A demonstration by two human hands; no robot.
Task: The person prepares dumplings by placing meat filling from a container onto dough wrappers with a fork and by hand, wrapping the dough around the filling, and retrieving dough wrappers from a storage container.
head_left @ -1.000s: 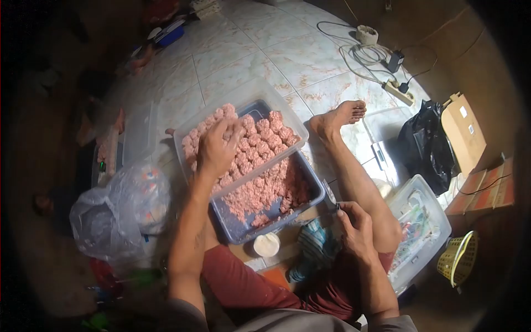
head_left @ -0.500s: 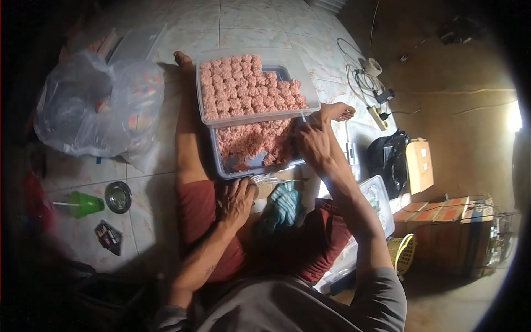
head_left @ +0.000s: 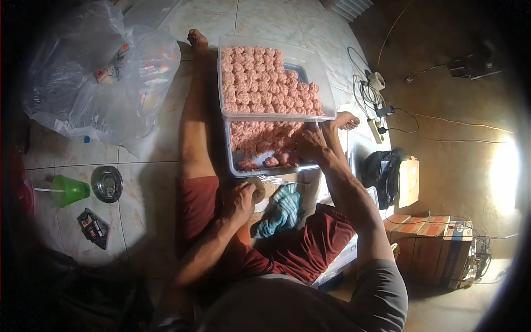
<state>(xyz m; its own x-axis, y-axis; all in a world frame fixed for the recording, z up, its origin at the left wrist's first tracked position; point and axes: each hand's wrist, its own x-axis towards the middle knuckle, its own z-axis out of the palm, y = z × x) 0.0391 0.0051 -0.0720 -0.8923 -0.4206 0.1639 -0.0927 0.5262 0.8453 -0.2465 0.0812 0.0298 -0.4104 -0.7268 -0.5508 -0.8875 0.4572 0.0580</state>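
Note:
My right hand (head_left: 311, 146) reaches into the lower tray (head_left: 235, 172), at its right side, with its fingers curled down in the minced meat (head_left: 260, 136). Shadow hides the fingertips. A few separate lumps of meat (head_left: 271, 161) lie near the tray's front edge. Overlapping the back of this tray is a clear plastic container (head_left: 276, 117), filled with rows of pink meat balls (head_left: 249, 83); its far right corner shows bare bottom. Close to my left thigh, my left hand (head_left: 239, 202) has its fingers closed around a tan, rounded object (head_left: 258, 189) of unclear kind.
A teal checked cloth (head_left: 282, 207) lies between my legs. To the left are a large clear plastic bag (head_left: 72, 83), a green cup (head_left: 72, 191) and a glass ashtray (head_left: 107, 184). Cables (head_left: 365, 88), a black bag (head_left: 381, 174) and cardboard boxes (head_left: 426, 243) stand right.
My right hand has moved from the lower tray's right rim into its meat. My left hand has turned, and a tan rounded object now shows in it. The camera view has shifted.

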